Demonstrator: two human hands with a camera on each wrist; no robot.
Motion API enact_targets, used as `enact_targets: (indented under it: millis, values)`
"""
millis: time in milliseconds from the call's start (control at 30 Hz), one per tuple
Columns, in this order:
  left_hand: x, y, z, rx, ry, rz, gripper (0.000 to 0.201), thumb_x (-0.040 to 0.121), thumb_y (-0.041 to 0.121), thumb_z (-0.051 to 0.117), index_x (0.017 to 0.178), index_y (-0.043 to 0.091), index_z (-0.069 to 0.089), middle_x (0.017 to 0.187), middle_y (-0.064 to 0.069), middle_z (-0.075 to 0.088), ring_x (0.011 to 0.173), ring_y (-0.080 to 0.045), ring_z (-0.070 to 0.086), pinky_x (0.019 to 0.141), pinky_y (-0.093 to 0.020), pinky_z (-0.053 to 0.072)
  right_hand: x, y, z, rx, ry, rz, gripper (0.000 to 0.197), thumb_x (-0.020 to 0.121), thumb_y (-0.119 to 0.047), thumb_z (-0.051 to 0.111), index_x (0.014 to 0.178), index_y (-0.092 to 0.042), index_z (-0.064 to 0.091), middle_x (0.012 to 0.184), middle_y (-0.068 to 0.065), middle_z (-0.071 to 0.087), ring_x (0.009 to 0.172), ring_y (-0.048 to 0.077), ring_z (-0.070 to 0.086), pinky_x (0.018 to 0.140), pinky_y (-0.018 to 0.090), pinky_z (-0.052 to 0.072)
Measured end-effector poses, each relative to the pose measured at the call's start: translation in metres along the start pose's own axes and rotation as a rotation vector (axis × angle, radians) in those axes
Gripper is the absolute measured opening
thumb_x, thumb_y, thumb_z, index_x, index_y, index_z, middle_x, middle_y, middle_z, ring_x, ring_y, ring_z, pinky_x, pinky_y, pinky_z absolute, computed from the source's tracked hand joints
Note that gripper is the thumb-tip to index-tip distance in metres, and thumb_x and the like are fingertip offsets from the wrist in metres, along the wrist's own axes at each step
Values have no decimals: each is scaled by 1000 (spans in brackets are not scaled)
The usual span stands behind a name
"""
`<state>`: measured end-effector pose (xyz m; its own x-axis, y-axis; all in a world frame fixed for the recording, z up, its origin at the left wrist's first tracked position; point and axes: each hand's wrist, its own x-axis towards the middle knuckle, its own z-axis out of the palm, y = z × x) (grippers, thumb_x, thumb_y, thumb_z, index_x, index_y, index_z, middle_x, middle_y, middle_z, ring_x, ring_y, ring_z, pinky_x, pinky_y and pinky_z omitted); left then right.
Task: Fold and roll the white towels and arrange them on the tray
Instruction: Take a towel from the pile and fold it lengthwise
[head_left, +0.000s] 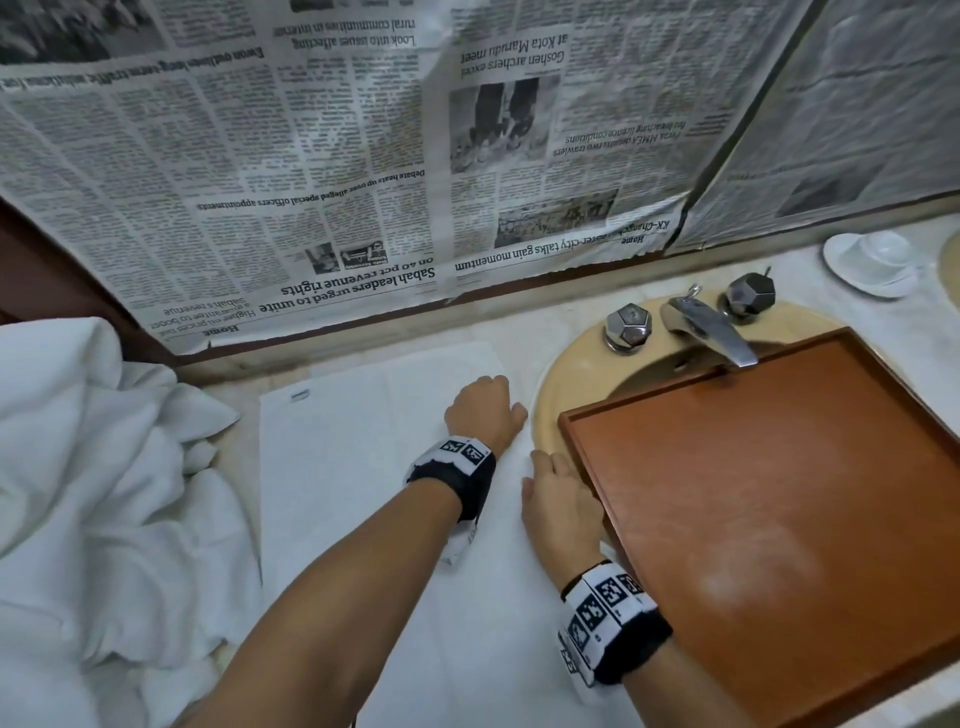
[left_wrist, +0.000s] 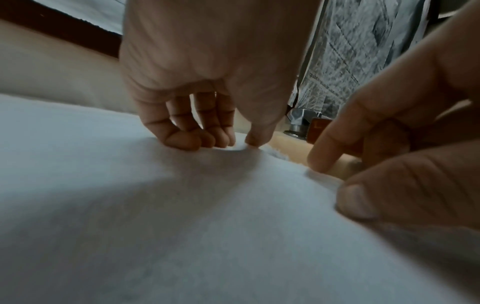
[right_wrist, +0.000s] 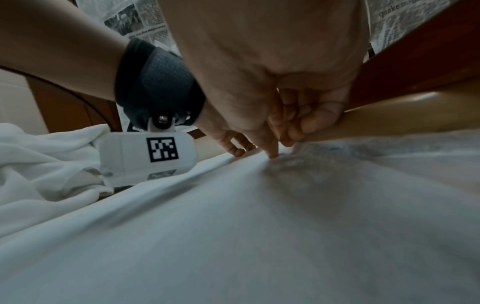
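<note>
Under both hands' fingers (left_wrist: 182, 142) — flat towel's (head_left: 353, 467) right edge, beside tray (head_left: 779, 519).

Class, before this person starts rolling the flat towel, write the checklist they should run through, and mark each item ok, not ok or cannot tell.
1. Flat towel lies smooth on the counter: ok.
2. Left hand pinches the towel's right edge: ok, fingers curled onto the cloth.
3. Right hand grips the same edge: ok, thumb and fingers pinch it.
4. Tray bare and ready: ok.
5. Tray steady across the sink: cannot tell.
6. Towel pile off the flat towel: ok.
</note>
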<state>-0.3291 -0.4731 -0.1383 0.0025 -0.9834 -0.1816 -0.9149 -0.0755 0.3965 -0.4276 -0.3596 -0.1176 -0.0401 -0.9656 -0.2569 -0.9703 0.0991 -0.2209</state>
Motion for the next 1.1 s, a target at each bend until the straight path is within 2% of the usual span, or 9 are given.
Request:
enact_targets:
  millis: [133,233,367,467,567,667,767,933,1100]
  values:
    - [-1,-10,-3,-219,-11,-45,13,88,27,59,88,15,64,85,-1,66,81,-25,61,69,-32,49,3,-5,-3,-1,15,9,37,104,-28,42,139,-17,43,129,4,53,110,23,59,77,31,45]
    - [-6,-25,-10,-470,-1,-71,6,86,23,63,82,19,63,73,5,64,77,-19,62,71,-27,49,3,-8,-5,7,21,21,38,103,-33,43,138,-18,43,128,3,52,109,22,60,71,30,37]
    - [-20,-41,-24,-660,20,15,9,89,17,63,90,24,57,80,-2,68,75,-18,65,69,-25,51,2,-9,-7,66,10,81,29,102,-32,47,123,-15,55,127,2,50,103,22,60,69,30,35]
    - [-28,-49,-30,-649,10,61,14,92,16,61,98,28,63,83,-1,67,71,-14,63,66,-21,47,-10,-4,-11,131,-39,68,28,101,-34,50,120,-15,57,126,1,47,110,21,53,74,31,41]
    - [-30,-49,-31,-627,35,-10,8,89,19,65,88,20,73,85,0,71,78,-13,65,73,-22,47,-28,7,-14,177,-91,54,16,100,-35,50,104,-20,54,103,-3,58,90,18,53,67,29,41]
    - [-35,-41,-34,-655,12,-100,12,82,28,76,81,16,72,75,0,67,74,-15,62,71,-25,50,-43,20,-14,223,-118,34,12,100,-33,51,94,-23,49,85,-8,51,77,16,49,57,29,38]
    - [-42,-34,-44,-635,-5,-114,5,83,13,70,88,13,71,72,5,62,78,-13,60,73,-21,45,-53,23,-18,378,-54,-21,18,98,-30,58,84,-23,49,73,-9,54,67,14,51,59,32,44]
    - [-58,-59,-73,-815,61,-228,17,88,13,64,105,13,59,87,-5,69,73,-18,68,74,-34,58,-72,-19,-39,521,116,-194,23,96,-25,60,75,-19,53,60,-5,54,54,9,49,51,21,35]
    - [-86,-136,-118,-862,175,-301,9,90,19,69,95,12,66,94,-9,74,75,-18,70,70,-34,58,-91,-99,-37,496,73,-370,19,98,-25,55,82,-15,54,71,1,61,66,22,57,61,37,45]
